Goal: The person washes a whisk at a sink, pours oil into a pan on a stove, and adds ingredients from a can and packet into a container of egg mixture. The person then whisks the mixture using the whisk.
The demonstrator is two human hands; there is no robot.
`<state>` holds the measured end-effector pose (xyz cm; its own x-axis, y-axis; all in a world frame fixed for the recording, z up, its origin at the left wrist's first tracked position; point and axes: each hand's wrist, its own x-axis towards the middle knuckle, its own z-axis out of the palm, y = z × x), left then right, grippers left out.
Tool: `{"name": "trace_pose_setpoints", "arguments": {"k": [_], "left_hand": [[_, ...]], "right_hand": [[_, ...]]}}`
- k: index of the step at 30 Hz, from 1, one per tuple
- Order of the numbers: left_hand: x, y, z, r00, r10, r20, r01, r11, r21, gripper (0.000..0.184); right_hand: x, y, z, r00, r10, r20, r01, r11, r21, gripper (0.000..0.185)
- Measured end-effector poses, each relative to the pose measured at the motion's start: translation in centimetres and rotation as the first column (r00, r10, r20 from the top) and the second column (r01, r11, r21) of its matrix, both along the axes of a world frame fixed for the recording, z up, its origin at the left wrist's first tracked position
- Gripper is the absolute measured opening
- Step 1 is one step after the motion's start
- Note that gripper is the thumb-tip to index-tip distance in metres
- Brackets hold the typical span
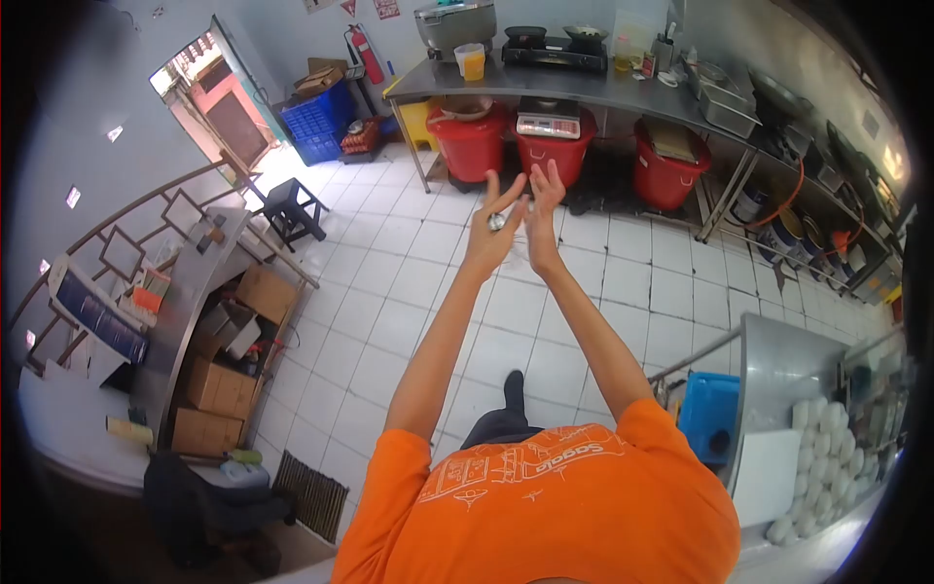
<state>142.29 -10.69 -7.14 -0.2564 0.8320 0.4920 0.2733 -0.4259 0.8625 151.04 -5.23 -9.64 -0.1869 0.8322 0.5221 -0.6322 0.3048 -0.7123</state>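
Both bare hands are stretched out in front of the orange shirt, above the white tiled floor. My left hand (489, 234) has its fingers apart, with a small shiny round thing (497, 222), like a ring, at its fingers. Close beside it, my right hand (543, 219) is raised with its fingers partly spread and its palm turned toward the left hand. A faint, pale blur lies between the palms; I cannot make out whether it is an object. Nothing else shows in either hand.
Ahead stands a steel table (438, 80) with a stove (555, 54) on top and red tubs (470, 146) below. A black stool (292, 206) is left, near the doorway. Another steel table (185, 316) is at left; white rounded items (825, 453) lie at right.
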Motion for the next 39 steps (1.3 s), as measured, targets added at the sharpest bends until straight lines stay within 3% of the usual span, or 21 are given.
{"name": "trace_pose_setpoints", "arguments": {"k": [2, 5, 6, 7, 8, 10, 14, 16, 17, 18, 20, 21, 23, 25, 27, 29, 31, 33, 35, 37, 39], "left_hand": [[-4.4, 4.5, -0.4, 0.97, 0.205, -0.133, -0.203, 0.979, 0.024, 0.04], [-8.2, 12.5, -1.9, 0.955, 0.291, -0.061, -0.29, 0.957, 0.027, 0.039], [-7.4, 15.3, -2.4, 0.983, 0.177, -0.048, -0.176, 0.984, 0.015, 0.039], [-5.7, 17.4, -2.7, 0.997, -0.077, 0.009, 0.077, 0.996, -0.052, 0.042], [-4.3, 19.3, -2.9, 0.928, -0.199, 0.314, 0.253, 0.957, -0.14, 0.043], [-5.2, 24.3, -4.8, 0.934, -0.216, 0.284, 0.256, 0.96, -0.112, 0.044], [-6.6, 32.9, -8.1, 0.906, -0.257, 0.335, 0.336, 0.92, -0.203, 0.045], [-7.0, 37.7, -9.3, 0.872, -0.196, 0.448, 0.319, 0.922, -0.22, 0.048], [-7.6, 40.3, -9.6, 0.874, -0.197, 0.444, 0.318, 0.923, -0.215, 0.048], [-8.1, 42.7, -9.8, 0.812, -0.165, 0.56, 0.359, 0.897, -0.257, 0.05], [-9.1, 47.7, -9.2, 0.709, -0.137, 0.692, 0.406, 0.882, -0.241, 0.053], [-9.4, 50.2, -9.5, 0.709, -0.139, 0.692, 0.402, 0.885, -0.234, 0.053], [-10.8, 55.1, -11.3, 0.706, -0.126, 0.697, 0.366, 0.907, -0.207, 0.055], [-13.9, 58.1, -11.3, 0.753, -0.158, 0.639, 0.421, 0.862, -0.283, 0.06], [-17.2, 59.2, -9.3, 0.798, -0.035, 0.601, 0.439, 0.717, -0.541, 0.066], [-22.7, 61.6, -12.1, 0.878, -0.122, 0.463, 0.393, 0.737, -0.551, 0.067], [-28.9, 64.2, -14.4, 0.835, 0.11, 0.539, 0.305, 0.723, -0.62, 0.069], [-36.7, 66.7, -19.6, 0.797, 0.289, 0.53, 0.164, 0.742, -0.65, 0.071], [-43.8, 69.4, -21.7, 0.833, 0.436, 0.342, -0.036, 0.659, -0.752, 0.07], [-52.2, 72.6, -25.6, 0.838, 0.495, 0.23, -0.134, 0.594, -0.793, 0.066], [-58.4, 76.4, -28.4, 0.807, 0.587, 0.071, -0.316, 0.531, -0.786, 0.063]], "right_hand": [[-1.6, 6.2, -0.7, 0.997, -0.066, 0.037, 0.064, 0.997, 0.053, 0.07], [-3.6, 12.9, -0.6, 0.971, -0.238, 0.021, 0.238, 0.971, -0.014, 0.068], [-5.2, 15.1, -1.6, 0.949, -0.311, 0.053, 0.309, 0.95, 0.042, 0.067], [-7.6, 17.1, -3.6, 0.9, -0.399, 0.174, 0.383, 0.916, 0.117, 0.066], [-7.9, 18.4, -3.6, 0.942, -0.317, 0.111, 0.313, 0.948, 0.052, 0.066], [-8.2, 22.1, -4.4, 0.971, -0.239, 0.033, 0.239, 0.971, -0.003, 0.065], [-7.6, 29.0, -7.3, 0.977, -0.108, 0.182, 0.12, 0.991, -0.06, 0.061], [-6.8, 32.4, -8.1, 0.974, -0.044, 0.22, 0.059, 0.996, -0.061, 0.058], [-6.2, 34.4, -8.6, 0.905, -0.078, 0.418, 0.078, 0.997, 0.017, 0.051], [-5.8, 36.3, -9.0, 0.794, -0.121, 0.596, 0.082, 0.992, 0.093, 0.045], [-5.9, 40.4, -8.3, 0.746, -0.096, 0.659, 0.065, 0.995, 0.072, 0.041], [-6.1, 42.6, -8.2, 0.689, -0.067, 0.721, 0.049, 0.998, 0.046, 0.039], [-7.9, 48.1, -10.2, 0.774, -0.119, 0.622, 0.093, 0.993, 0.074, 0.039], [-9.4, 52.3, -9.4, 0.689, -0.061, 0.722, -0.022, 0.994, 0.106, 0.037], [-11.5, 56.1, -9.7, 0.673, -0.082, 0.735, -0.041, 0.988, 0.147, 0.036], [-13.1, 59.3, -9.7, 0.579, -0.106, 0.808, -0.054, 0.984, 0.168, 0.04], [-14.3, 62.2, -10.3, 0.572, -0.131, 0.809, -0.018, 0.985, 0.172, 0.041], [-15.0, 65.3, -12.3, 0.477, -0.053, 0.877, 0.089, 0.996, 0.012, 0.042], [-15.9, 68.3, -13.8, 0.495, -0.055, 0.867, 0.178, 0.983, -0.039, 0.039], [-16.5, 71.7, -15.3, 0.428, -0.099, 0.898, 0.226, 0.974, 0.0, 0.034], [-17.4, 74.9, -16.4, 0.5, -0.131, 0.856, 0.238, 0.971, 0.009, 0.027]]}}
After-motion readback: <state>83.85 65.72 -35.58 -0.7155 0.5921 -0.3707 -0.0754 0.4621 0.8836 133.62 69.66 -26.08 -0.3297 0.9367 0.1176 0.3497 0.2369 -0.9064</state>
